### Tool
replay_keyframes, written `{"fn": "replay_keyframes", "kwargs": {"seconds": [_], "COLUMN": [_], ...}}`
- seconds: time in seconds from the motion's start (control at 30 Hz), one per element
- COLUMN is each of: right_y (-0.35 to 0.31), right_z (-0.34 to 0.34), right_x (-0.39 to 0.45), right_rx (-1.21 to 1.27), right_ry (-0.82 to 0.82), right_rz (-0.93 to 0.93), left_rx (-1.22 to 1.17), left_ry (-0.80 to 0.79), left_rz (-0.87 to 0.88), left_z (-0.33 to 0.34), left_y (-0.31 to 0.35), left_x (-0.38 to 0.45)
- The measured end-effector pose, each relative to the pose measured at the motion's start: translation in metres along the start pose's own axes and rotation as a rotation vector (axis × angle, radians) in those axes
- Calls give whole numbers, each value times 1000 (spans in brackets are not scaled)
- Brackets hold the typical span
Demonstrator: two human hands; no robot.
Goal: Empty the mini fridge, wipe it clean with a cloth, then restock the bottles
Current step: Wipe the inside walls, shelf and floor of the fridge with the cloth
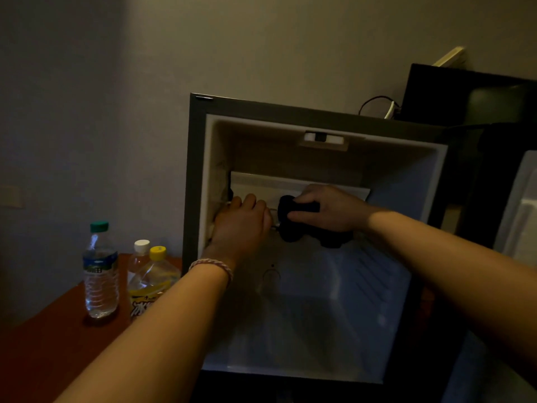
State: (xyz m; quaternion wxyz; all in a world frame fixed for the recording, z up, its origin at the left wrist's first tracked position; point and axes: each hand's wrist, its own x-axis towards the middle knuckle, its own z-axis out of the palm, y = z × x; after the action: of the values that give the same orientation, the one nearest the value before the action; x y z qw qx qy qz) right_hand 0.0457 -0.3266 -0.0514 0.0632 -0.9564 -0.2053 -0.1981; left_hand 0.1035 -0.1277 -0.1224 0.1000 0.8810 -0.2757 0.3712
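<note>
Right hand (328, 207) grips the dark cloth (293, 219) at the mini fridge (290, 112) far wall; left hand (241, 222), fingers curled, holds the left shelf ledge. Wipe firmly, overlapping, into corners.

A reddish-brown desk (43, 353) stands in the lower left corner, against a plain grey wall (116, 82). On this wall, near the left edge, is a pale switch plate (11, 196). Behind the top right there is a black box (465, 94), with a thin dark cable (374, 101) looping beside it and a cream strip (449, 56) above.
</note>
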Motion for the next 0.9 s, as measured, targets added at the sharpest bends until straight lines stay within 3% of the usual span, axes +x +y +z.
{"fn": "replay_keyframes", "kwargs": {"seconds": [0.43,0.9], "right_y": [20,19], "right_z": [13,22], "right_x": [9,20], "right_rx": [207,-16], "right_ry": [141,144], "right_rz": [15,59], "left_rx": [55,49], "left_ry": [48,79], "left_rz": [10,34], "left_z": [6,12], "left_y": [-1,-3], "left_x": [-2,1]}}
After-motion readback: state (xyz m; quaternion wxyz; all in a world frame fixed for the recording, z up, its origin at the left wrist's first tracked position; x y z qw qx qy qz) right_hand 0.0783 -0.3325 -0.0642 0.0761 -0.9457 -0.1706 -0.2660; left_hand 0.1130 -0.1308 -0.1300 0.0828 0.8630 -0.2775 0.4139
